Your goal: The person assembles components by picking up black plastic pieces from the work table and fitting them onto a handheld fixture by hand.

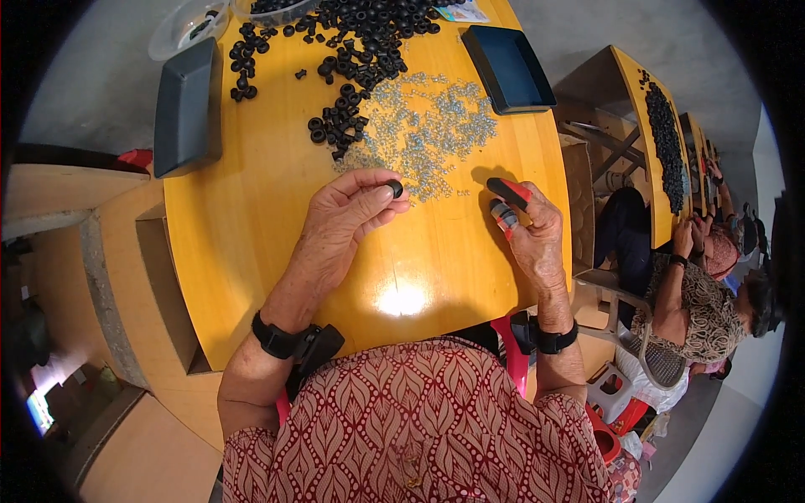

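Note:
My left hand [345, 211] is closed, pinching a small round black rubber-like part [394, 189] between thumb and fingertips above the table. To its right, my right hand [538, 239] hovers over the table with thumb and forefinger apart; I see nothing between them. Red and black coverings wrap those two fingertips. Just beyond my hands, many tiny clear, shiny pieces [432, 126] lie scattered. Similar black parts [339, 121] form a loose group behind my left hand and run back into a large heap [377, 25] at the far edge.
A dark tray [189, 109] sits at the yellow table's [260, 184] left edge, another [507, 69] at its far right. Clear plastic bowls [189, 29] stand at the far left. To the right, people work at another table [646, 126] bearing black parts, near a chair [662, 365].

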`<state>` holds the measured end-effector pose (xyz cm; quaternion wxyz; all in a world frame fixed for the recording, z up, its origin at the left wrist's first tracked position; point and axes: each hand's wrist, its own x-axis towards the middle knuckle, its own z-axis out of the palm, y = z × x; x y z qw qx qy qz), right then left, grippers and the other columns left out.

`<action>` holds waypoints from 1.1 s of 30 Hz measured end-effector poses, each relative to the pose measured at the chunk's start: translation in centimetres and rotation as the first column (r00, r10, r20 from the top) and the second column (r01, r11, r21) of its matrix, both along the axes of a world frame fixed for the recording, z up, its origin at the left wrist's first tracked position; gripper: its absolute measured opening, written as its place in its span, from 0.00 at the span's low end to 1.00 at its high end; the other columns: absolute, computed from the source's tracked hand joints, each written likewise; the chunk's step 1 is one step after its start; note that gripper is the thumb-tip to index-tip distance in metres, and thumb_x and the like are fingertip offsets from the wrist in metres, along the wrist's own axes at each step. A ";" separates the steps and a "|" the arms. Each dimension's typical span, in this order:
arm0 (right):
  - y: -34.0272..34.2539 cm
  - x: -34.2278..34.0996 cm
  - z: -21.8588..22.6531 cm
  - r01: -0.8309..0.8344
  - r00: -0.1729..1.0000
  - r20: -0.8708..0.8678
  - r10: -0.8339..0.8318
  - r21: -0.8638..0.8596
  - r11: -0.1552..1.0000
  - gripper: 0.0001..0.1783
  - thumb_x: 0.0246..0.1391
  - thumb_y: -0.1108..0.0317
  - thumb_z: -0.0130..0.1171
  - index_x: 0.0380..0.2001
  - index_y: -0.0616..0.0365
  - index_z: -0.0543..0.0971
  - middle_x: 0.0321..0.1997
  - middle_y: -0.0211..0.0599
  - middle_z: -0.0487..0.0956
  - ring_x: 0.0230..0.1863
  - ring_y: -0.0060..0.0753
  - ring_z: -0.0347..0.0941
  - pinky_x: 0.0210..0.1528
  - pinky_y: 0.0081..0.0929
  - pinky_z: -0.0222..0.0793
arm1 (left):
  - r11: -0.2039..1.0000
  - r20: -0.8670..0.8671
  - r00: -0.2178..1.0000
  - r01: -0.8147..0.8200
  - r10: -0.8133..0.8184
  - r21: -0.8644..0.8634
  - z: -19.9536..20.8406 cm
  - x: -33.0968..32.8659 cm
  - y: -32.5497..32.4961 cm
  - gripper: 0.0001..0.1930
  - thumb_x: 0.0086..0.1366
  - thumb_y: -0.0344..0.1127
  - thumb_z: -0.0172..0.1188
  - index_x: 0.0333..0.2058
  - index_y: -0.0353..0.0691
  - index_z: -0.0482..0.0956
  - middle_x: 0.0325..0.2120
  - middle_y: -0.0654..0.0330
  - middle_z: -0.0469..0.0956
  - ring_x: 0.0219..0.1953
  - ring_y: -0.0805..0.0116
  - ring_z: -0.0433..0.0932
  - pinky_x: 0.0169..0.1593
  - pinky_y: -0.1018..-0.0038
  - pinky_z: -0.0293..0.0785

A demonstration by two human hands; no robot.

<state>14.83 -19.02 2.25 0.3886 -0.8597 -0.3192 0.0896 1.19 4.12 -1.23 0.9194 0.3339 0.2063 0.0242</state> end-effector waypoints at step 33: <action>9.1 -3.7 3.3 -0.355 0.725 0.566 0.392 -0.180 0.918 0.16 0.34 0.74 0.68 0.32 0.63 0.79 0.35 0.40 0.75 0.37 0.43 0.71 0.40 0.37 0.67 | 0.997 -0.014 0.997 -0.079 0.079 -0.001 -0.2 -0.3 -0.8 0.11 0.65 0.33 0.62 0.45 0.40 0.77 0.36 0.66 0.79 0.38 0.77 0.78 0.44 0.80 0.75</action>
